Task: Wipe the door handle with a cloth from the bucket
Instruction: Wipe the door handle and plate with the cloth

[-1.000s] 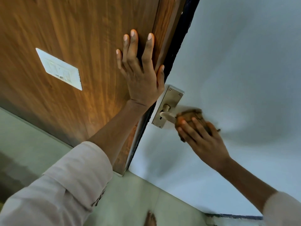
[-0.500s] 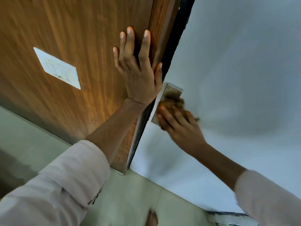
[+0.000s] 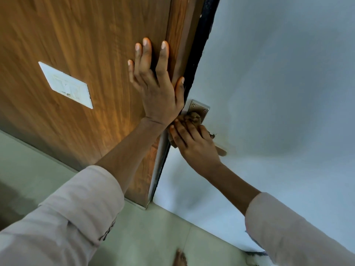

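A metal door handle (image 3: 221,149) with a screwed backplate (image 3: 199,108) sits on the pale door face, close to the door's edge. My right hand (image 3: 194,144) presses a brown cloth (image 3: 193,118) against the backplate and the root of the lever; only the lever's tip shows past my hand. My left hand (image 3: 157,87) lies flat with fingers spread on the wooden panel (image 3: 86,45), right beside the dark door edge. The bucket is out of view.
A white switch plate (image 3: 66,85) is fixed on the wooden panel at left. The pale door face (image 3: 278,83) fills the right side. Below is a greenish tiled floor (image 3: 153,237), with a bare foot (image 3: 179,258) at the bottom edge.
My right hand slid the cloth from the lever's outer end up to the backplate, uncovering the lever's tip. My left hand stayed flat on the wood.
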